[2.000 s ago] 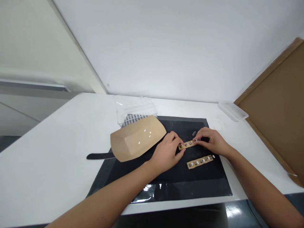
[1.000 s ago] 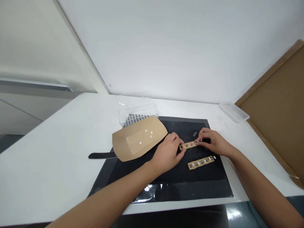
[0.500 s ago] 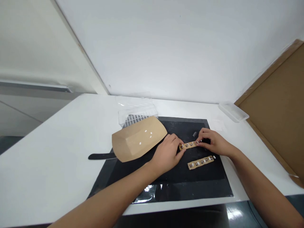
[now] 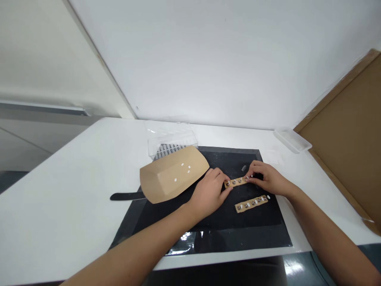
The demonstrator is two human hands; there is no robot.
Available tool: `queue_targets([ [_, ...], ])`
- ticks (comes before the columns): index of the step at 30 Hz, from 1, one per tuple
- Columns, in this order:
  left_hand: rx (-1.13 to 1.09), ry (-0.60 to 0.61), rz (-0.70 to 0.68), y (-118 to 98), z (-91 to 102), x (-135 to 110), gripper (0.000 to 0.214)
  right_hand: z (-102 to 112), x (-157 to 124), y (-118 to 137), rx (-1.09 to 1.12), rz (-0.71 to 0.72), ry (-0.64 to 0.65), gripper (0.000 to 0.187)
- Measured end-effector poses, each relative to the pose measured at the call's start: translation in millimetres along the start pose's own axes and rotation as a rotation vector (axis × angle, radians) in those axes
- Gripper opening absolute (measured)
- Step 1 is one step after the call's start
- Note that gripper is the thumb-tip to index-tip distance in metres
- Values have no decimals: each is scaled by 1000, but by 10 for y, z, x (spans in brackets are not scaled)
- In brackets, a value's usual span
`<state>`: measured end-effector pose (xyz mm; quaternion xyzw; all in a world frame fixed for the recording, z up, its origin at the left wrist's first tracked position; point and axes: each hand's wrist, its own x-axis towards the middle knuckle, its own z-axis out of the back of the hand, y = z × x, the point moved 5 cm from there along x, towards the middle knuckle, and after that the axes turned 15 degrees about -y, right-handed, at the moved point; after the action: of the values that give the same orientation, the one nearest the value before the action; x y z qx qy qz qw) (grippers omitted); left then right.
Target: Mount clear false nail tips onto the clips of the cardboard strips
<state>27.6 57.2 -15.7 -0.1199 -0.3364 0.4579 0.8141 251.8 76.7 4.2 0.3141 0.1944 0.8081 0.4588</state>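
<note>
My left hand [image 4: 209,189] and my right hand [image 4: 266,178] both grip a narrow tan strip [image 4: 236,182] studded with metal snap fasteners, the left at its near end, the right pinching its far end. A second tan strip [image 4: 251,203] with snaps and small white bits lies on the black mat [image 4: 226,222], just below my right hand. A kraft paper tray [image 4: 172,178] with several small white pieces on it sits left of my left hand, close to its knuckles.
A clear plastic box [image 4: 171,140] holding rows of metal parts stands behind the tray. A black-handled tool [image 4: 127,196] sticks out from under the tray. A small grey piece [image 4: 244,168] lies on the mat. A clear shallow tray [image 4: 292,140] and a cardboard sheet [image 4: 345,135] are at the right.
Both hands stay on the same strip, and it has barely shifted. The whole scene sits slightly differently in view compared with the oldest frame.
</note>
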Motion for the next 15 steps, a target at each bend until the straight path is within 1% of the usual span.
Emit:
queue_targets([
  [7,-6,0,7,-5,7,8,13,9,-10,-41,24,-23,20,12],
  [12,-4,4,1,-8,9,10,13,63,-33,-136,30,-139,-11,26],
  [15,0,5,4,-3,8,6,13,82,-32,-134,43,-149,-13,21],
])
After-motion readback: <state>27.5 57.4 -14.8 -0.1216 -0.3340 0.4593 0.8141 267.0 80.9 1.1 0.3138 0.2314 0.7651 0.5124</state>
